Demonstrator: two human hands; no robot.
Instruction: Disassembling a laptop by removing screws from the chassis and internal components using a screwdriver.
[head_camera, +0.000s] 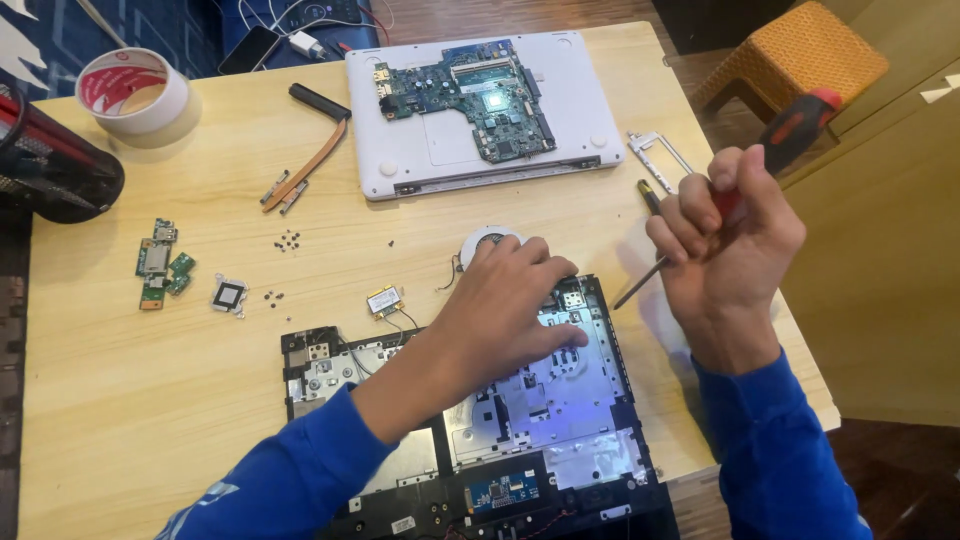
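Observation:
My left hand (510, 305) rests palm down on the metal inner side of a black laptop top case (560, 430) at the near edge of the wooden table (130, 390). Its fingertips reach the case's far right corner, beside a round cooling fan (484, 240). My right hand (725, 235) is closed around a red-and-black screwdriver (790, 130), held above the table's right side, shaft slanting down-left toward the case's right edge. Both sleeves are blue.
A white laptop base (575, 110) holding a green motherboard (470, 95) lies at the far side. A copper heat pipe (310, 160), tape roll (135, 95), small green boards (160, 265), a square chip bracket (229, 294), a wireless card (384, 300), loose screws (287, 240) and a metal bracket (660, 155) are scattered about.

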